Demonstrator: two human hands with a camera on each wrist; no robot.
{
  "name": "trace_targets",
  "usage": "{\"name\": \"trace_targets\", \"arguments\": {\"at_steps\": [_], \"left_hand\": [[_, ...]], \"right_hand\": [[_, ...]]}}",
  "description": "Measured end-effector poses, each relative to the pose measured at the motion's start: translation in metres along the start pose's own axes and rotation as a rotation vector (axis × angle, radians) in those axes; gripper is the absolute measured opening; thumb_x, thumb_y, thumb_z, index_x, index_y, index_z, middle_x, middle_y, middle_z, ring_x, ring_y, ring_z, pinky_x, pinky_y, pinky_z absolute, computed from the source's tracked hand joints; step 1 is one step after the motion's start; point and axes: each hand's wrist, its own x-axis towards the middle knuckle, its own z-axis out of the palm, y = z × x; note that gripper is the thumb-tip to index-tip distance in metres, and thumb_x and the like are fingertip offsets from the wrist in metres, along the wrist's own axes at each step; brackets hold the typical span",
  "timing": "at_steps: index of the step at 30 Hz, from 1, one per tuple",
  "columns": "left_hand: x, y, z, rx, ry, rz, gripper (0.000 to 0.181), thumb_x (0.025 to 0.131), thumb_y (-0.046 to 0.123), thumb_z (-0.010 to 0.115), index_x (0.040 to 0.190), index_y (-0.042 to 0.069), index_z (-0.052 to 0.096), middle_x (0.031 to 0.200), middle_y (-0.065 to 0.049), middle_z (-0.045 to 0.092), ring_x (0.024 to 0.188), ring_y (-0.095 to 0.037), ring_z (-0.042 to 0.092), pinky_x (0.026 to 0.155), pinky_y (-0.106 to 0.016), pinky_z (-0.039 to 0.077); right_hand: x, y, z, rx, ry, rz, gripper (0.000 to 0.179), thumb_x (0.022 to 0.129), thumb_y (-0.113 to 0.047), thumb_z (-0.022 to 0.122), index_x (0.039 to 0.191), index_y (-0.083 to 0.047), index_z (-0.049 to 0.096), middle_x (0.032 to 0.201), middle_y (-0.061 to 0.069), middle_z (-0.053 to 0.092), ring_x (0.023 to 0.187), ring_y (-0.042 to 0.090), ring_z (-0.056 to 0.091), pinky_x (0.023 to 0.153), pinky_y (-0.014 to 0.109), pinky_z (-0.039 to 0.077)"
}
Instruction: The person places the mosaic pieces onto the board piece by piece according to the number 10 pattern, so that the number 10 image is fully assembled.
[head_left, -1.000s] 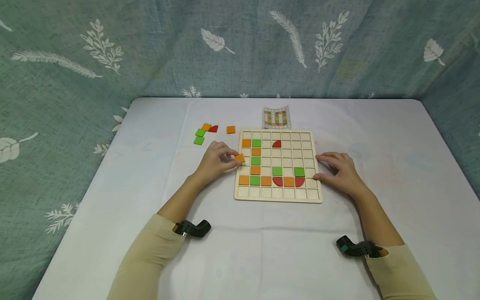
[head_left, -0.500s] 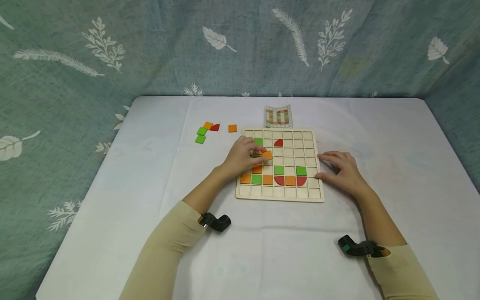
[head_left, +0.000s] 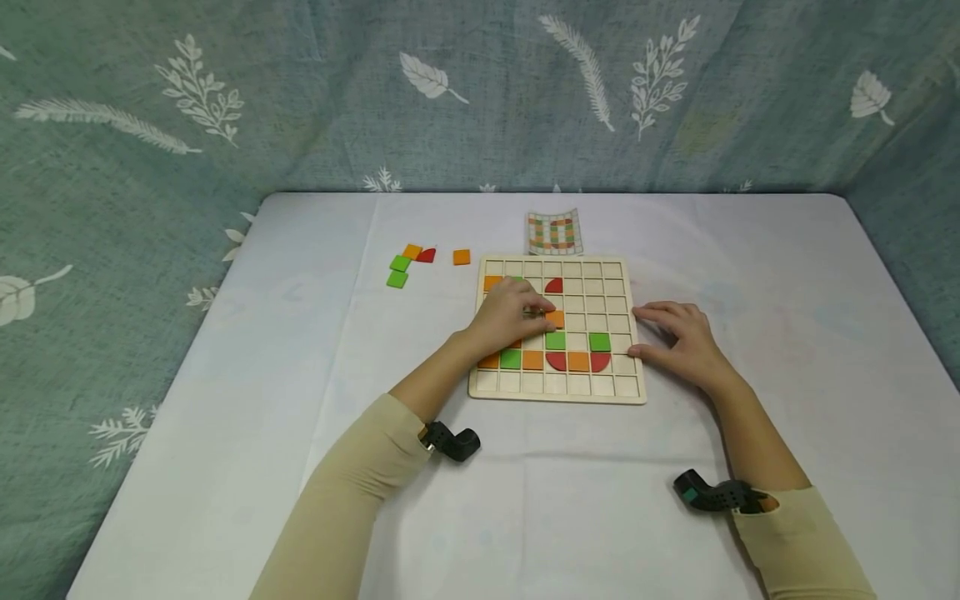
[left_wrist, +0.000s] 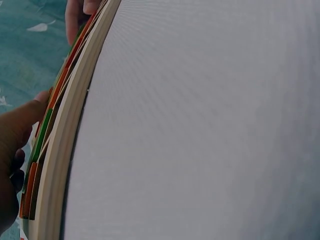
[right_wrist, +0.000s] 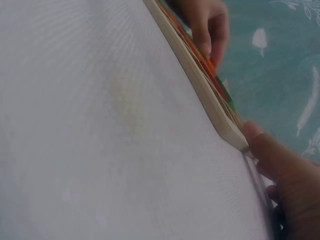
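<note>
White cloth (head_left: 525, 508): left hand (head_left: 506, 318) pinches orange tile (head_left: 556, 320) at board (head_left: 555, 385) centre; right hand (head_left: 686, 343) (wide, farther off) touches board's right edge.

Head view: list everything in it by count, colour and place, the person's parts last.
Backdrop: 1, blue-green with white leaves, behind and beside the table
Table: 1, white-covered, under the board
Card: 1, multicoloured grid, beyond the board
Board: 1, pale, on the table
Loose squares: 4, two orange, two green, left of the board
Loose quarter: 1, red, among them
Held square: 1, orange, in the left grip
Placed squares: count unclear, some hidden, orange and green, on the board
Placed quarters: 3 visible, red, on the board
Wrist cameras: 2, black, one per wrist
Sleeves: 2, beige, on the forearms
Left grip: 1, bare, over the board
Right grip: 1, bare, at the board's right edge
</note>
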Motion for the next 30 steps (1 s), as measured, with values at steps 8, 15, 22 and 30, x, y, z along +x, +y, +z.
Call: {"name": "trace_targets", "arguments": {"at_steps": [8,15,22,30], "left_hand": [[0.0,0.003,0.001,0.013,-0.027,-0.056,0.031,0.081,0.04,0.072,0.104,0.02,0.075,0.086,0.003,0.061,0.082,-0.015,0.044,0.076,-0.029,0.033],[0.0,0.005,0.002,0.01,-0.008,-0.045,0.031,0.081,0.041,0.073,0.103,0.02,0.075,0.086,0.001,0.061,0.084,-0.017,0.047,0.079,-0.033,0.036],[-0.002,0.004,0.003,-0.002,0.001,-0.096,0.026,0.082,0.04,0.072,0.101,0.022,0.076,0.086,0.003,0.06,0.089,-0.016,0.048,0.082,-0.034,0.037],[0.003,0.016,0.009,-0.012,0.018,-0.057,0.028,0.081,0.042,0.072,0.099,0.022,0.076,0.09,0.005,0.064,0.083,-0.015,0.048,0.084,-0.034,0.036]], "right_hand": [[-0.002,0.001,0.0,0.01,0.002,0.004,0.058,0.07,-0.018,0.083,0.121,-0.002,0.062,0.121,0.02,0.055,0.115,0.038,0.039,0.096,0.056,0.022],[-0.001,0.001,0.001,0.009,0.008,-0.007,0.059,0.069,-0.017,0.083,0.121,-0.001,0.061,0.121,0.02,0.055,0.115,0.039,0.039,0.096,0.057,0.022],[0.0,0.002,0.002,0.009,0.007,-0.022,0.059,0.069,-0.018,0.083,0.121,-0.002,0.062,0.121,0.02,0.056,0.114,0.039,0.04,0.096,0.056,0.022],[0.0,0.003,0.001,0.004,0.008,-0.011,0.058,0.07,-0.019,0.083,0.121,-0.002,0.062,0.121,0.02,0.055,0.114,0.038,0.04,0.096,0.056,0.022]]}}
